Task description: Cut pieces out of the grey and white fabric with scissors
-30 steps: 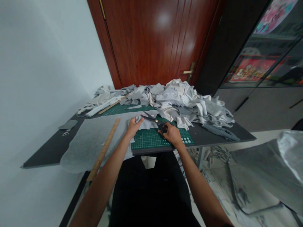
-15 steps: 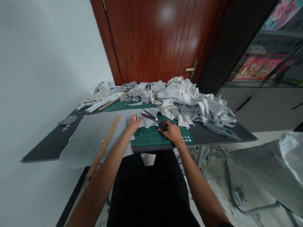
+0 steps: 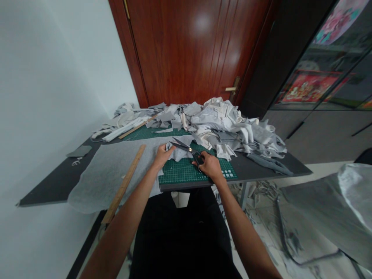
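Observation:
My right hand [image 3: 210, 166] grips the handles of black scissors [image 3: 190, 149], whose blades point left toward my other hand and stand partly apart. With closed fingers, my left hand [image 3: 162, 155] pinches a bunched edge of the light grey fabric [image 3: 101, 166] beside the blade tips. This fabric spreads over the left part of the table and hangs past its front edge. Across it lies a wooden ruler [image 3: 128, 176], partly hidden by my left forearm. Under the scissors is a green cutting mat [image 3: 180, 171] with grid lines.
A big heap of grey and white fabric scraps [image 3: 217, 116] covers the table's back and right. Another wooden strip [image 3: 136, 127] lies at the back left, and a small grey piece [image 3: 79, 151] near the wall. A silvery sheet-like bag [image 3: 328, 197] stands at the right, with scraps on the floor.
The scissor blades are slightly closer together than before. The whole view has shifted a little; both hands keep their hold.

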Demonstrator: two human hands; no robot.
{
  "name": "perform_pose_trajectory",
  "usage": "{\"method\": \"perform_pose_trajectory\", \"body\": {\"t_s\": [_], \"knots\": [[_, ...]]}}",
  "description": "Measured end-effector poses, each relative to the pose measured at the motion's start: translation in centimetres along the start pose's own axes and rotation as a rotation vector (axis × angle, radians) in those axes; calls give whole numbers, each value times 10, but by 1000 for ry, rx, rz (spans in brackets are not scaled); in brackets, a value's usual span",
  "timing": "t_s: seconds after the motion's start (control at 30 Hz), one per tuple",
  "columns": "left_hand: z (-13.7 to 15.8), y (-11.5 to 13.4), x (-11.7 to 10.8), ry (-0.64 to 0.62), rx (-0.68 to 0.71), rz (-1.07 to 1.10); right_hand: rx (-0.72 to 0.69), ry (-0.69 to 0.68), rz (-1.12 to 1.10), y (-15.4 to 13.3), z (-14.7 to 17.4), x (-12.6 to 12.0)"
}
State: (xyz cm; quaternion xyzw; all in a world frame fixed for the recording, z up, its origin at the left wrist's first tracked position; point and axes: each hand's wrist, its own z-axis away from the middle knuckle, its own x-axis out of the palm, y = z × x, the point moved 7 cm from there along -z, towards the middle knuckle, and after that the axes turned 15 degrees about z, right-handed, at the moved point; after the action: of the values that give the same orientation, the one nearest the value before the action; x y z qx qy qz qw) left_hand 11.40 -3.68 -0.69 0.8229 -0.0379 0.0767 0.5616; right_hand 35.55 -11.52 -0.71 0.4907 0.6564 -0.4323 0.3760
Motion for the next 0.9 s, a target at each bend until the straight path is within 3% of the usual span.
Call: {"method": "perform_pose_trajectory", "body": {"t_s": [0.9], "knots": [[-10,-12,-12,-26,6,-51,9,-15,-24,-3,-3,2]]}}
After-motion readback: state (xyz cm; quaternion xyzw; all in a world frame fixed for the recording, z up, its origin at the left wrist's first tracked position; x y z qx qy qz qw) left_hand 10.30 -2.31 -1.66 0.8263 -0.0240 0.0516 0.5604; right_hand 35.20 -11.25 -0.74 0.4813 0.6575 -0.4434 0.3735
